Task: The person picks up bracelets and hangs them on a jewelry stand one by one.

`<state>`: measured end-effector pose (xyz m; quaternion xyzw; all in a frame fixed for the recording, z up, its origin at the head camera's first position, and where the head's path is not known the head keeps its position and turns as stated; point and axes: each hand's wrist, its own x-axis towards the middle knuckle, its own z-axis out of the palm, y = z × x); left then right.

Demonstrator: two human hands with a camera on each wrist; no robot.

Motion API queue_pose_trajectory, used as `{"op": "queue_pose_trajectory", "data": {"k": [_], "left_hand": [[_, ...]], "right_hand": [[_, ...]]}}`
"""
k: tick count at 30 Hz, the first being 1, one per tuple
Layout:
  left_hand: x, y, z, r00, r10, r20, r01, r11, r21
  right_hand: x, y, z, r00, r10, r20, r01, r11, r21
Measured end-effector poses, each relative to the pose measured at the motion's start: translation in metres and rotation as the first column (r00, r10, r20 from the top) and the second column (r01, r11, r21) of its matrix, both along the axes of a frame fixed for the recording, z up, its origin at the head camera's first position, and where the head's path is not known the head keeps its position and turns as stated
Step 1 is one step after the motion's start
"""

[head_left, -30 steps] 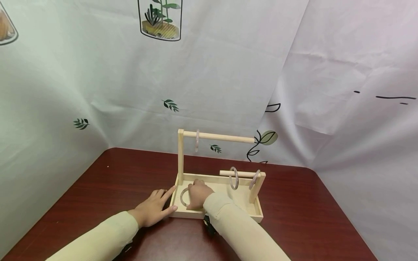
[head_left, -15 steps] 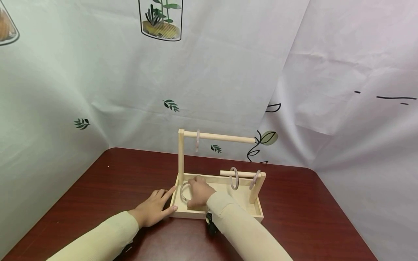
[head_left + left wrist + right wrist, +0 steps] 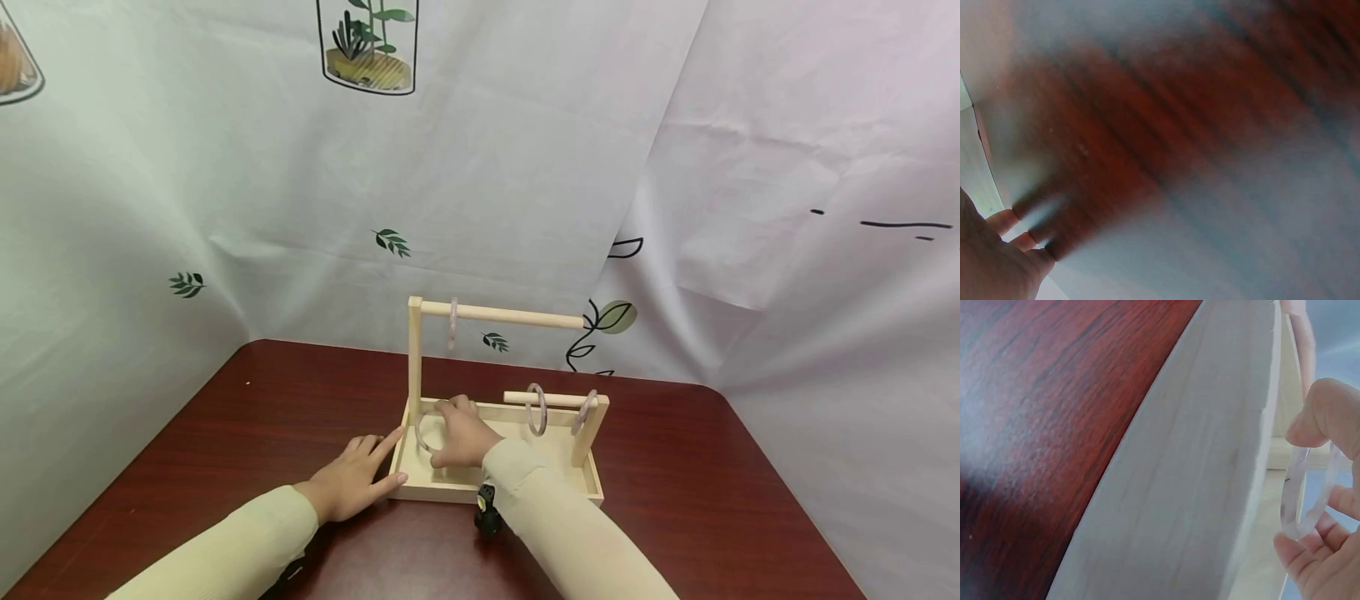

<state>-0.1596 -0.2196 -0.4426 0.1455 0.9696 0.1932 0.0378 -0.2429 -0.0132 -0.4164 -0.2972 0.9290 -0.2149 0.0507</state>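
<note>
My right hand (image 3: 467,437) grips a pale, translucent bangle (image 3: 1291,497) between thumb and fingers, above the left part of a light wooden tray (image 3: 435,494). Part of that bangle is hidden by the hand in the head view. My left hand (image 3: 347,483) lies at the tray's left end, its fingers spread and the index finger and thumb touching the rim. A tall post (image 3: 415,358) rises from the tray's left end and carries a long bar (image 3: 517,316), on which one bangle (image 3: 453,325) hangs. Two more bangles hang on the short lower bar (image 3: 561,400) at the right.
The tray stand sits on a dark red wooden table (image 3: 697,492). Behind and beside the table hangs a white cloth (image 3: 525,167) printed with leaves and jars. A right post (image 3: 591,431) holds the lower bar.
My right hand has lifted the bangle off the tray floor and moved slightly up and to the right. The left hand stays at the tray's left end.
</note>
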Motion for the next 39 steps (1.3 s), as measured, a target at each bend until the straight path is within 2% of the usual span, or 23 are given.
{"op": "queue_pose_trajectory", "data": {"k": [9, 20, 33, 39], "left_hand": [[-0.001, 0.0, 0.0, 1.0, -0.009, 0.002, 0.009, 1.0, 0.011], [-0.002, -0.001, -0.002, 1.0, -0.011, 0.006, 0.011, 1.0, 0.005], [-0.002, 0.0, 0.0, 1.0, -0.011, 0.02, 0.011, 1.0, 0.006], [-0.002, -0.001, 0.0, 1.0, -0.009, 0.014, 0.009, 1.0, -0.004]], "right_hand": [[0.0, 0.0, 0.006, 0.996, -0.012, 0.084, 0.024, 0.99, -0.139], [0.007, 0.003, 0.016, 0.964, -0.009, 0.267, 0.104, 0.933, -0.345], [0.015, 0.011, 0.025, 0.943, 0.004, 0.334, 0.158, 0.876, -0.455], [0.017, 0.011, 0.028, 0.929, 0.012, 0.37, 0.18, 0.859, -0.479]]}}
